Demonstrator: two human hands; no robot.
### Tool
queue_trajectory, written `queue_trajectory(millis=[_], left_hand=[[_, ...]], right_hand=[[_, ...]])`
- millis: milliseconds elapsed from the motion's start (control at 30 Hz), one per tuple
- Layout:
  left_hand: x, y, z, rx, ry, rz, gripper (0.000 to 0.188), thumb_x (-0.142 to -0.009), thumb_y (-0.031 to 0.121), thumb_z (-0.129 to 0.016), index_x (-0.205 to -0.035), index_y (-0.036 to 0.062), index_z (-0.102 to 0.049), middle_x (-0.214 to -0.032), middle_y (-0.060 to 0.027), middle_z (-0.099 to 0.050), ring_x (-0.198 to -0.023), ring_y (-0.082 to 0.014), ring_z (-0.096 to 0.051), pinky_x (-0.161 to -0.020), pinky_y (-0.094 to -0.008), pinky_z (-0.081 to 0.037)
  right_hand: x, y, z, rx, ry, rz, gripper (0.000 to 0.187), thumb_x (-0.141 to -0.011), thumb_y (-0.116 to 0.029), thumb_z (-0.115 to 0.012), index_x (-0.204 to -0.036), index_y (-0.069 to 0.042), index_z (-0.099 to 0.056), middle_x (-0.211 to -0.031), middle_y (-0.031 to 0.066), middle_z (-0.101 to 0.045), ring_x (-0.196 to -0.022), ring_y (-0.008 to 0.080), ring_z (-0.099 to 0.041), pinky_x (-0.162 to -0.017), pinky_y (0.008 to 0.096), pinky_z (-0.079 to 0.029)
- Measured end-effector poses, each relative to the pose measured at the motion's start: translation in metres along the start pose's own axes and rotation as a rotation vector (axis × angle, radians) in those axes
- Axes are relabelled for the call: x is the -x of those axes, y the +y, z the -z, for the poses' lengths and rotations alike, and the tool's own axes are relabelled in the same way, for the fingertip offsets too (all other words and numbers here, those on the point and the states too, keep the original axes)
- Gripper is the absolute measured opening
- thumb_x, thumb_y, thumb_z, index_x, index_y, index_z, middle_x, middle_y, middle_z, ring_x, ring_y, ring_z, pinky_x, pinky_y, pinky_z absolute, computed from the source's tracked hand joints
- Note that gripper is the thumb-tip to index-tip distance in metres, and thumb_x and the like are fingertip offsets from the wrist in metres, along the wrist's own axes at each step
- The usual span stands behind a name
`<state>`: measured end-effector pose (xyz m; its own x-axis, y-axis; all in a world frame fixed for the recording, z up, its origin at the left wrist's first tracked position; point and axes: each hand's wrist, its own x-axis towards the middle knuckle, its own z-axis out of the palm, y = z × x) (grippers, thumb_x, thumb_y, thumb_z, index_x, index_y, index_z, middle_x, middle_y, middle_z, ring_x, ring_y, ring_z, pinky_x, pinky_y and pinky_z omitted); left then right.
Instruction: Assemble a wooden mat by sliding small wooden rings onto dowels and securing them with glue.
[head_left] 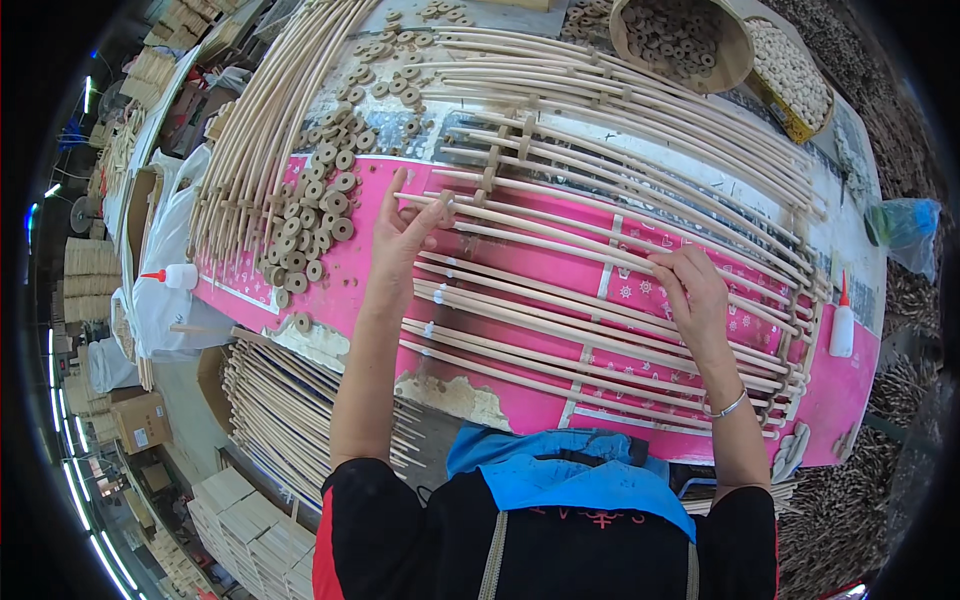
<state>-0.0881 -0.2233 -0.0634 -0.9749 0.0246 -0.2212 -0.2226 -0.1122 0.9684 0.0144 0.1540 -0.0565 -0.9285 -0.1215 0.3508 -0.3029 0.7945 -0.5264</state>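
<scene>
Over the pink sheet, my left hand is at the left ends of the rows of thin wooden sticks. Its index finger points away from me, and its thumb lies against the end of a pale wooden stick; the other fingers are curled and partly hidden. Farther right, my right hand pinches this same stick between thumb and fingers, palm down. Nearer to me lie more sticks with white bands near their left ends. Beyond my hands, other sticks pass through brown wooden discs.
Loose brown discs are heaped left of my hands. A glue bottle lies at the left; another glue bottle is at the right. At the back are a disc-filled bucket and a tub of white pieces. Stick bundles cover the far left.
</scene>
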Motion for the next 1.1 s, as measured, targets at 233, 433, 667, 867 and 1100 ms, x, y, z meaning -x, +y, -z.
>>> queue_trajectory(millis=[233,433,667,867,1100], left_hand=[[-0.001,-0.003,-0.001,0.022,-0.003,-0.007,0.095,-0.096,0.018,-0.079,-0.168,0.0053,-0.017,-0.104,-0.0048,-0.075,-0.095,-0.0113,-0.071,-0.069,-0.0207,-0.048],[0.001,-0.005,-0.003,-0.029,0.007,-0.03,0.101,-0.095,0.018,-0.08,-0.169,0.0054,-0.013,-0.106,-0.0058,-0.075,-0.095,-0.0115,-0.071,-0.072,-0.0219,-0.049],[-0.008,-0.009,-0.028,-0.029,-0.003,-0.082,0.1,-0.099,0.019,-0.077,-0.171,0.0099,-0.007,-0.12,-0.0099,-0.074,-0.098,-0.0127,-0.072,-0.072,-0.0229,-0.049],[-0.016,-0.013,0.015,-0.575,0.297,-0.527,0.07,-0.103,0.017,-0.071,-0.164,0.0064,-0.037,-0.122,-0.0074,-0.062,-0.114,-0.0189,-0.059,-0.098,-0.0362,-0.047],[-0.032,0.001,-0.011,-0.906,0.095,-0.817,0.059,-0.101,0.017,-0.072,-0.156,0.0104,-0.053,-0.144,-0.0131,-0.059,-0.136,-0.0279,-0.053,-0.115,-0.0416,-0.039]], right_hand=[[-0.001,-0.005,0.0,-0.161,-0.054,-0.182,0.012,-0.094,-0.014,-0.075,-0.1,-0.004,-0.072,-0.086,0.0094,-0.065,-0.079,0.0274,-0.067,-0.07,0.0368,-0.053],[-0.004,-0.007,-0.002,-0.061,0.005,-0.084,0.014,-0.091,-0.013,-0.077,-0.099,-0.004,-0.07,-0.087,0.0091,-0.068,-0.08,0.0258,-0.068,-0.069,0.0361,-0.053],[-0.003,0.014,0.007,0.004,0.057,-0.079,0.01,-0.093,-0.014,-0.076,-0.1,-0.006,-0.074,-0.09,0.0094,-0.069,-0.084,0.0253,-0.067,-0.073,0.0378,-0.053],[-0.02,0.023,-0.014,-0.013,0.147,-0.038,0.017,-0.093,-0.024,-0.074,-0.098,-0.008,-0.072,-0.097,0.0077,-0.069,-0.093,0.03,-0.067,-0.08,0.0418,-0.054],[-0.015,0.052,-0.009,0.009,0.15,-0.043,0.017,-0.092,-0.024,-0.075,-0.098,-0.008,-0.072,-0.099,0.0069,-0.069,-0.096,0.0293,-0.067,-0.081,0.0413,-0.054]])
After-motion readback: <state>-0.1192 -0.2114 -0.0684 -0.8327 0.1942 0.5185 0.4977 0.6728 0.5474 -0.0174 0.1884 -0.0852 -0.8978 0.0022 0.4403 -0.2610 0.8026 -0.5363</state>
